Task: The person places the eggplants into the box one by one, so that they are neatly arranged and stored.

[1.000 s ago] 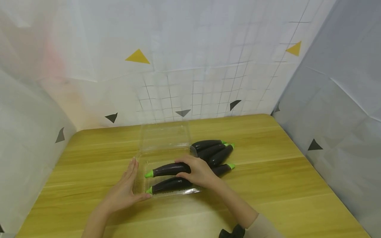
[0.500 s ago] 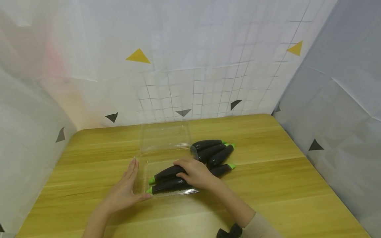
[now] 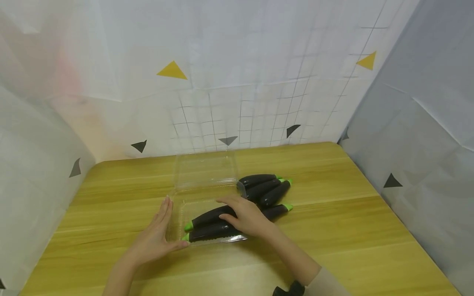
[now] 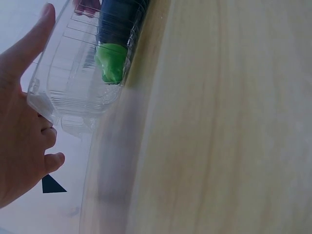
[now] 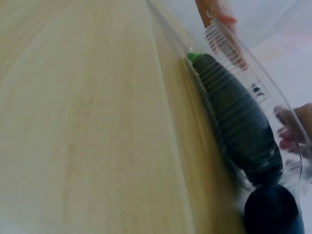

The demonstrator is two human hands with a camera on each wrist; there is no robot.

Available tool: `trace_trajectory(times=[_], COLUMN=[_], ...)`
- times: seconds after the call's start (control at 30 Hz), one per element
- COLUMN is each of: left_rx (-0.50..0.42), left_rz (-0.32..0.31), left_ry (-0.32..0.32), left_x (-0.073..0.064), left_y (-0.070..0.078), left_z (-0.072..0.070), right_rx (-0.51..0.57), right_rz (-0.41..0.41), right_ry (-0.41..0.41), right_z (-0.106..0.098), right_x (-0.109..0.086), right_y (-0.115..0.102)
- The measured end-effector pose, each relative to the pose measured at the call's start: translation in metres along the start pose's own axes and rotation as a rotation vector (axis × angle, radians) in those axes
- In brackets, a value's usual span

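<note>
Two dark eggplants with green stem ends, a rear one [image 3: 211, 217] and a front one [image 3: 212, 231], lie side by side in a clear plastic clamshell box [image 3: 187, 207]. My left hand [image 3: 149, 242] rests against the box's left front corner, fingers straight along the side and thumb on the front. My right hand [image 3: 246, 216] is over the rear eggplant, fingers and thumb apart, covering its right end. In the left wrist view, a green stem end [image 4: 112, 63] shows through the box wall. In the right wrist view, the front eggplant [image 5: 239, 117] shows through the ribbed side.
The box's clear lid [image 3: 205, 168] lies folded back behind it. Right of the box are several more eggplants [image 3: 275, 194], one partly behind the right wrist. White sheets with yellow and black triangles enclose the wooden table [image 3: 333, 230].
My right hand has lowered the rear eggplant against the front one, and its fingers have loosened from it. My left hand has stayed at the box's corner.
</note>
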State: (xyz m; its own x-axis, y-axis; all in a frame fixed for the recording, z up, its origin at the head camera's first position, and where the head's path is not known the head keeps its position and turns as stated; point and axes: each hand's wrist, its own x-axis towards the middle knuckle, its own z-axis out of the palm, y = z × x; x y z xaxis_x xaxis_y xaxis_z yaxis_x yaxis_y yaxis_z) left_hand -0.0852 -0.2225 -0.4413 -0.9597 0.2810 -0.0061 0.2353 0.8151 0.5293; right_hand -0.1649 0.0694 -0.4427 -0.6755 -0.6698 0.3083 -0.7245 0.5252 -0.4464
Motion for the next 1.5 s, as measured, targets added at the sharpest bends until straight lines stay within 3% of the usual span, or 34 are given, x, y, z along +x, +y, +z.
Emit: trace_trajectory(times=[0.23, 0.37, 0.53, 0.87, 1.5], left_rx=[-0.012, -0.02, -0.027, -0.037, -0.044], left_rz=[0.002, 0.003, 0.0, 0.001, -0.021], left_ry=[-0.007, -0.002, -0.005, -0.011, -0.024], left_x=[0.0, 0.0, 0.0, 0.0, -0.001], left_y=[0.001, 0.001, 0.001, 0.002, 0.004], left_z=[0.0, 0.001, 0.0, 0.0, -0.002], right_rx=[0.253, 0.32, 0.344, 0.337, 0.315], right_rz=[-0.017, -0.041, -0.048, -0.066, -0.081], right_ry=[0.18, 0.242, 0.294, 0.325, 0.357], right_z=[-0.004, -0.008, -0.014, -0.047, -0.069], right_x=[-0.009, -0.015, -0.021, -0.031, -0.046], right_y=[0.012, 0.018, 0.019, -0.007, 0.01])
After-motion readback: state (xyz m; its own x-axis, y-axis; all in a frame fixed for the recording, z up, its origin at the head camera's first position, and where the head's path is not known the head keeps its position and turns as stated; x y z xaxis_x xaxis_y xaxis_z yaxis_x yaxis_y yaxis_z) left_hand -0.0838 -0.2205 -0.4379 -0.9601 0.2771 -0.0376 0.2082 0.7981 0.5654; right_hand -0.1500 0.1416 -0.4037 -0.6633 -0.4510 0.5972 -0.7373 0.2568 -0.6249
